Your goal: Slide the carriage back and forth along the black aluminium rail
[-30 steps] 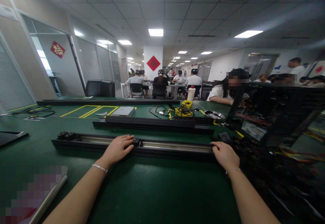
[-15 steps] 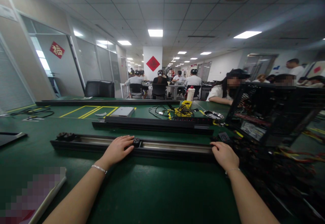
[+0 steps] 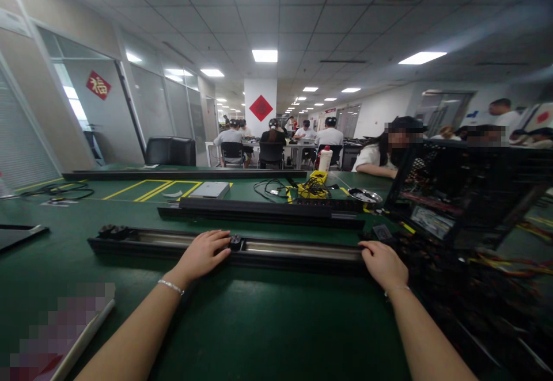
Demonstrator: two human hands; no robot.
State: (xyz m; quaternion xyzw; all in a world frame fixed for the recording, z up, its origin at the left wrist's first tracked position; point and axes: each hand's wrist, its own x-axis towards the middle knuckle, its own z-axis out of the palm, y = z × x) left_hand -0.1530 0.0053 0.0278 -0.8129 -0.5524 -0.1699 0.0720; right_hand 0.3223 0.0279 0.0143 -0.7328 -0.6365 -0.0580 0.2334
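A long black rail [image 3: 298,250] with a silver channel is laid left to right across the green table [image 3: 268,323], near the viewer. The left hand [image 3: 202,254] is rested palm down on the rail at about its middle, fingers loosely extended and slightly spread, fingertips beside a small black fitting [image 3: 235,242] in the channel. The right hand [image 3: 382,264] is placed on the right end of the rail, fingers curled lightly over its top edge; nothing is pinched. A second black rail [image 3: 259,211] is positioned farther back, parallel. A black open-frame rack [image 3: 466,191] is located at the far right.
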